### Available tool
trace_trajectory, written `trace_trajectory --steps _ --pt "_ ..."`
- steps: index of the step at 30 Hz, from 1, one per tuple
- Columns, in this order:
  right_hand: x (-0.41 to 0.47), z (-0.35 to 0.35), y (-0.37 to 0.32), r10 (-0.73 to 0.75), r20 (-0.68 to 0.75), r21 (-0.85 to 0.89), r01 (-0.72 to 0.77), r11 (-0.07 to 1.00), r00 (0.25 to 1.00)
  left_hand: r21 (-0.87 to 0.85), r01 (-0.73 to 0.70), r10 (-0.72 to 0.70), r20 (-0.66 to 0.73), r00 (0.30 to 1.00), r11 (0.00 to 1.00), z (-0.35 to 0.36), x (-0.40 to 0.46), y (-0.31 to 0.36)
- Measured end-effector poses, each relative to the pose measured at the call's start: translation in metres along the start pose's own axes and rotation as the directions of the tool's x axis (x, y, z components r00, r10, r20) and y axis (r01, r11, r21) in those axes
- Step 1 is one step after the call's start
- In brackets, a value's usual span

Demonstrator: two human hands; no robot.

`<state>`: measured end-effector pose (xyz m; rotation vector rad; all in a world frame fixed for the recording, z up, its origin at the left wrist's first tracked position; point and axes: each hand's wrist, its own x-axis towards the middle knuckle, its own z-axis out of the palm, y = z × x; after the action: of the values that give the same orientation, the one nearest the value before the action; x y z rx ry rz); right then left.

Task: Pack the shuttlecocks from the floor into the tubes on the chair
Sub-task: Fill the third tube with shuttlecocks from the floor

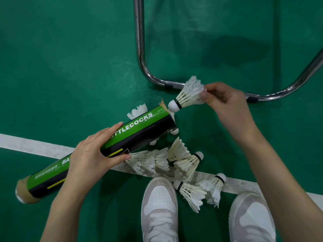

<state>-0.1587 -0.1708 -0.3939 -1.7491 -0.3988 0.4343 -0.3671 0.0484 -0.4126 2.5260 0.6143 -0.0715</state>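
Head camera looks down: the left hand (90, 154) is wrapped round a green shuttlecock tube (97, 149) held low over the floor. The right hand (225, 102) pinches a shuttlecock (187, 95) by its feathers, white cork tip right at the tube's torn mouth. It looks very light, and the feathers could bend, so hold gently. More loose shuttlecocks (181, 159) lie near the shoes (160, 206).

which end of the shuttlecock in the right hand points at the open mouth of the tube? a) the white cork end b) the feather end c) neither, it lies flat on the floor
a: the right hand pinches the shuttlecock by its feathers, and its white cork tip sits at the torn open mouth of the tube held in the left hand.
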Motion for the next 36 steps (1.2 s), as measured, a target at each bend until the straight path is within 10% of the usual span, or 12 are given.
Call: trace_trajectory --steps 8,36 --pt "-0.031 0.020 -0.007 0.118 0.212 -0.010 -0.118 0.993 0.970 -0.017 -0.023 0.023 -0.023 0.999 1.000 -0.002 0.003 0.012" --pt "-0.043 0.038 -0.002 0.183 0.307 -0.039 -0.180 0.983 0.934 0.052 -0.079 0.079 0.000 0.997 0.995 0.002 0.004 0.005"
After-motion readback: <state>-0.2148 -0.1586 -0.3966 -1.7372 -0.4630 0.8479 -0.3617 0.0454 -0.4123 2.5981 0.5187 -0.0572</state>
